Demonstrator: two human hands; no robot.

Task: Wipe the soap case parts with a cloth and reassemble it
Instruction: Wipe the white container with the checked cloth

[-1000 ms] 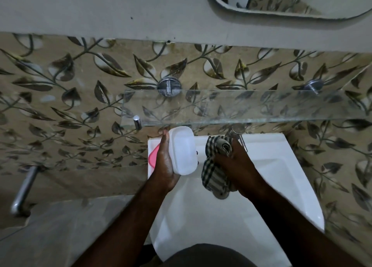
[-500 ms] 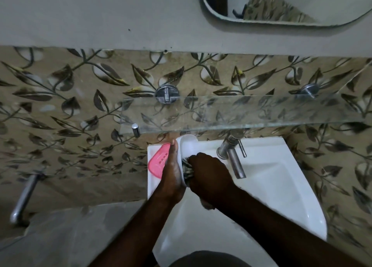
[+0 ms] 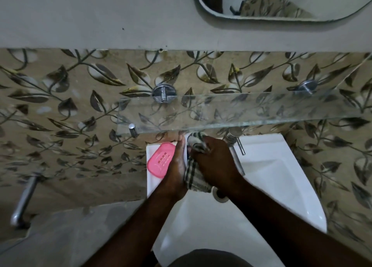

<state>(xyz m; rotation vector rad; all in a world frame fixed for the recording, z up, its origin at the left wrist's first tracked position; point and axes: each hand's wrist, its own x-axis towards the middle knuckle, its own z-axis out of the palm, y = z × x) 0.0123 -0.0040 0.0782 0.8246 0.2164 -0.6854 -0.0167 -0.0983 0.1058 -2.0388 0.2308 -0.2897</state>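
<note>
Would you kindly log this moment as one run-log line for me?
phase: wiping | left hand: holds white case part, mostly hidden | right hand: grips checked cloth against it | pink insert: on sink rim

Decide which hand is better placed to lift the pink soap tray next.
Probably left: the left hand lies beside the pink soap tray; the right hand, farther off, grips the checked cloth.

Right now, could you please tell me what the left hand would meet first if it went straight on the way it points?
The left hand, holding the white case part, points away under the glass shelf. It would probably meet the leaf-patterned wall tiles first, though depth is unclear.
</note>
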